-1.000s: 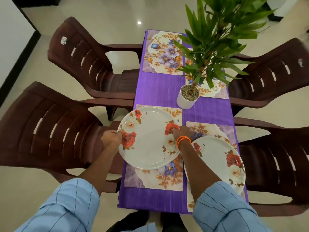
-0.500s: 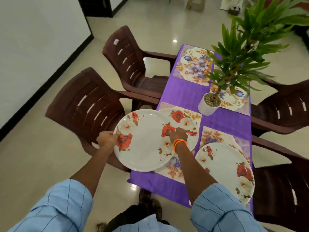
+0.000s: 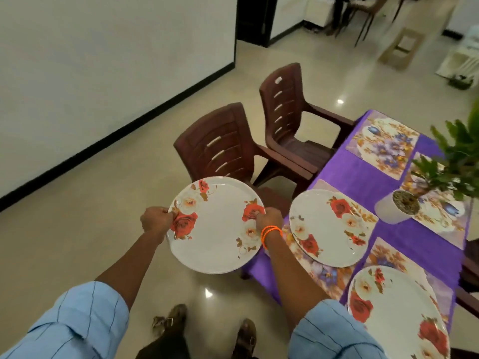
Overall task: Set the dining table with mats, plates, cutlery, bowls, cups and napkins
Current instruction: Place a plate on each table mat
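Both hands pinch a flowered plate [image 3: 216, 225] by opposite rims, left hand [image 3: 155, 220] and right hand [image 3: 268, 218], holding it level over the floor, left of the counter [image 3: 363, 182]. It looks stiff, glossy, probably breakable; rim grips suit it.

You're holding a smooth, glossy plate [image 3: 216, 226] printed with roses — the two plates [image 3: 329, 226] on the mats share that sheen. The purple tablecloth [image 3: 363, 185] looks like matt cloth, the brown chairs [image 3: 220, 149] moulded plastic, the floor [image 3: 90, 216] polished tile — shiny
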